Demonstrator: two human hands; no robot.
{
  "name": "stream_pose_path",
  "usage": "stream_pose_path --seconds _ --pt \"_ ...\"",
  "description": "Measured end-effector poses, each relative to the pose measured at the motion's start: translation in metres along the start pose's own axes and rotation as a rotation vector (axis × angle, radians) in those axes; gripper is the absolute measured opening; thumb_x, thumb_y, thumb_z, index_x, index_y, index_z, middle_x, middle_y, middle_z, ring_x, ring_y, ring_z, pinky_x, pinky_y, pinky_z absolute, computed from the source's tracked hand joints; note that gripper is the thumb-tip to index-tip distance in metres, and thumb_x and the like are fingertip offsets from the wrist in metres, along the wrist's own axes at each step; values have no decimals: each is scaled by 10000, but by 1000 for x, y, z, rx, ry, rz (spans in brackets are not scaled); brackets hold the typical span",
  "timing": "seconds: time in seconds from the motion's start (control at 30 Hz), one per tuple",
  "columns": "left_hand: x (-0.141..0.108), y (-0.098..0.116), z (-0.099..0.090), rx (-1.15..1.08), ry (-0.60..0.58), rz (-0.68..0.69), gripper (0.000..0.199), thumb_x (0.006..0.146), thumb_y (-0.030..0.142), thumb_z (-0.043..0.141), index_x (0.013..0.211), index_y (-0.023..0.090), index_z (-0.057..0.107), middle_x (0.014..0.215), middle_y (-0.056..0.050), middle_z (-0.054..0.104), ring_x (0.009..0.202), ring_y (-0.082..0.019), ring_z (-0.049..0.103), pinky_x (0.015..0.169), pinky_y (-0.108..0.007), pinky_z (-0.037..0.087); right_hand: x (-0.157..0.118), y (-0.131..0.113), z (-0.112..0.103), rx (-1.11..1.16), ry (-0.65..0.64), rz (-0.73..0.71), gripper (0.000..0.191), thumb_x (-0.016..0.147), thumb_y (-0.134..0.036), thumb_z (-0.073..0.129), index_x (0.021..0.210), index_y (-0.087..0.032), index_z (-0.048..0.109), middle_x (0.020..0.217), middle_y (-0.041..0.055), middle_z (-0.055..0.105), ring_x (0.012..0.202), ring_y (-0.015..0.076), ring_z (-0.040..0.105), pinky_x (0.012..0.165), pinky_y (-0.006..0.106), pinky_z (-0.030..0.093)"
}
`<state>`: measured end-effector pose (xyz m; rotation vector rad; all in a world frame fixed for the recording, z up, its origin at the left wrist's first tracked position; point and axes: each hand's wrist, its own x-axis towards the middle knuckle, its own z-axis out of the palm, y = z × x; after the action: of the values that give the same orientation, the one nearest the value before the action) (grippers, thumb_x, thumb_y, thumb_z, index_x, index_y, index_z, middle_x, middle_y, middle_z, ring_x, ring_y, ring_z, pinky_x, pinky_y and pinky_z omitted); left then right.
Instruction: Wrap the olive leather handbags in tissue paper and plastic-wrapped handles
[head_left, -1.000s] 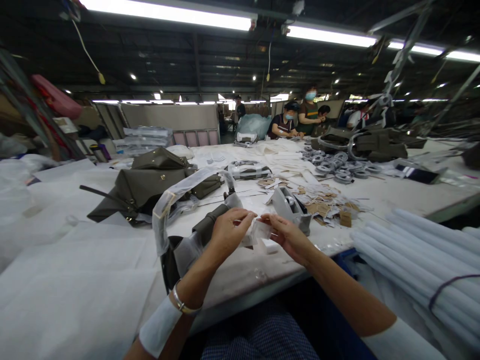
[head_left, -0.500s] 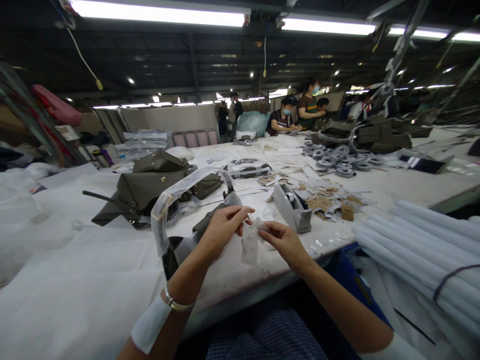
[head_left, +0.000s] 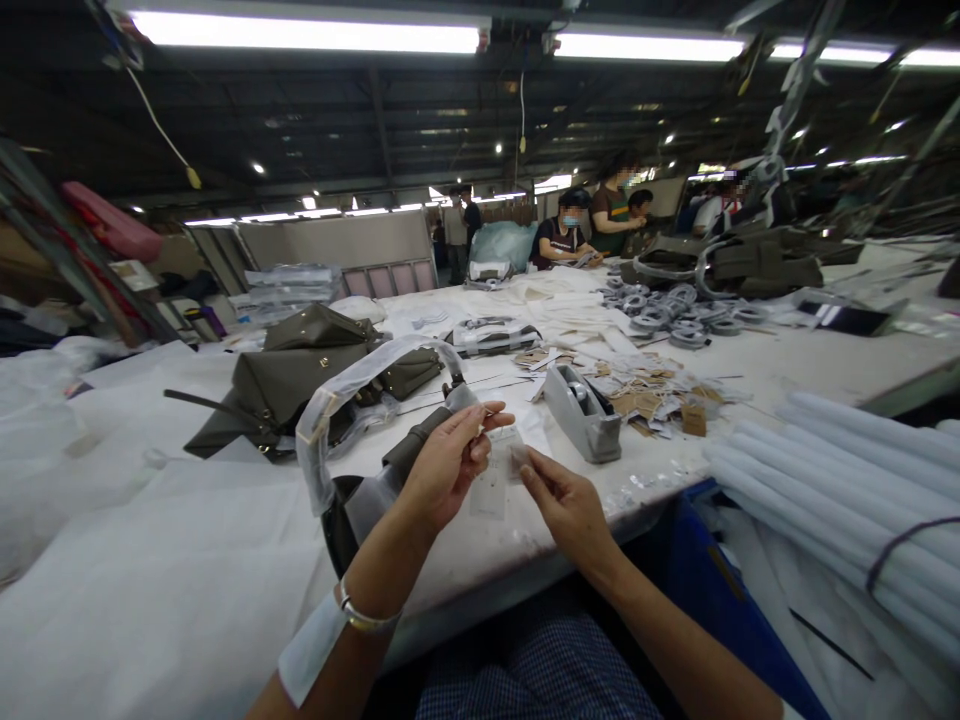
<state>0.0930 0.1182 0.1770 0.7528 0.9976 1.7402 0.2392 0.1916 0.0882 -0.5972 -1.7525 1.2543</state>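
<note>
My left hand (head_left: pixel 448 462) is raised over the table edge, fingers bent and pressed together; what they hold is too small to make out. Thumb and fingers of my right hand (head_left: pixel 559 500) pinch a small pale tag (head_left: pixel 517 458). A translucent white label (head_left: pixel 489 488) hangs between the hands, below my left fingers. Beside my left hand lies a dark olive handbag (head_left: pixel 412 440), its arched handle (head_left: pixel 360 372) wrapped in translucent white material. A grey tape dispenser (head_left: pixel 581 412) stands just beyond my right hand.
More olive bags (head_left: pixel 300 365) lie at left. Brown and white tags (head_left: pixel 660 395) and grey rolls (head_left: pixel 675 312) are scattered at right. White rolled sheets (head_left: pixel 840 480) and a blue bin (head_left: pixel 705 585) stand at lower right. Several people (head_left: pixel 562 235) work at the far side.
My left hand has turned, its fingers now extending further right above the label. My right hand has dropped slightly. The label has shifted left, and the view has moved a little.
</note>
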Motion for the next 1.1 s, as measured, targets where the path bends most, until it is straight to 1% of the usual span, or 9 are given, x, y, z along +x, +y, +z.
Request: stream_pose_path --seconds 0.17,0.27,0.37,0.43,0.53,0.6,0.87,1.0,1.1 --pt "3 -4 6 -320 48 -81 174 937 165 574 1045 87 686 1047 -98 672 486 32 392 373 -48 288 -17 -9 9 38 -143 -87 939 814 -494 718 1572 -293 201 1606 80 289 1429 316 361 1080 471 451" --pt "3 -4 7 -409 80 -75 179 967 131 511 1030 75 669 1008 -86 666 477 30 400 360 -46 301 -23 -11 15 15 -74 -68 1074 745 -439 796 1572 -360 115 1622 91 231 1423 314 364 1058 468 462" --pt "3 -3 6 -442 101 -59 177 975 124 496 1030 74 657 987 -79 664 469 28 402 353 -47 306 -23 -11 19 80 67 41 1026 754 -395 787 1558 -359 151 1531 127 372 1252 278 547 939 419 541" --pt "3 -2 6 -443 111 -54 180 976 119 491 1036 72 655 986 -76 665 466 30 398 353 -47 305 -20 -9 20 181 106 145 999 751 -407 786 1549 -329 190 1321 119 567 1056 244 645 837 388 573" --pt "3 -4 6 -411 112 -48 184 970 122 498 1033 78 665 988 -75 670 471 30 393 360 -48 294 -17 -8 20 396 29 290 979 738 -422 801 1536 -262 257 889 21 682 796 190 667 785 370 566" --pt "2 -6 3 -346 104 -33 171 955 155 542 1040 92 677 1003 -79 677 472 29 386 360 -53 277 -16 -9 18 527 -11 374 958 731 -409 815 1520 -231 303 769 -15 668 725 162 652 786 347 554" --pt "-7 -5 -17 151 63 111 263 883 348 669 1010 123 716 906 -88 704 449 17 307 391 -106 207 -18 -23 -7 942 -23 577 749 776 -228 786 1437 -331 450 733 -69 599 550 43 561 617 170 529" --pt "-6 -2 -22 201 64 113 258 869 359 676 971 126 719 872 -75 690 455 10 303 398 -122 180 -17 -19 -16 1210 -41 678 415 782 -103 728 1176 -190 634 726 -54 594 538 26 552 603 141 549" --pt "-7 0 -23 173 71 97 255 853 357 691 960 127 716 871 -71 683 462 6 313 402 -122 192 -15 -11 -18 1335 -17 751 192 781 -50 695 946 -133 640 778 -13 632 580 34 587 645 153 576"
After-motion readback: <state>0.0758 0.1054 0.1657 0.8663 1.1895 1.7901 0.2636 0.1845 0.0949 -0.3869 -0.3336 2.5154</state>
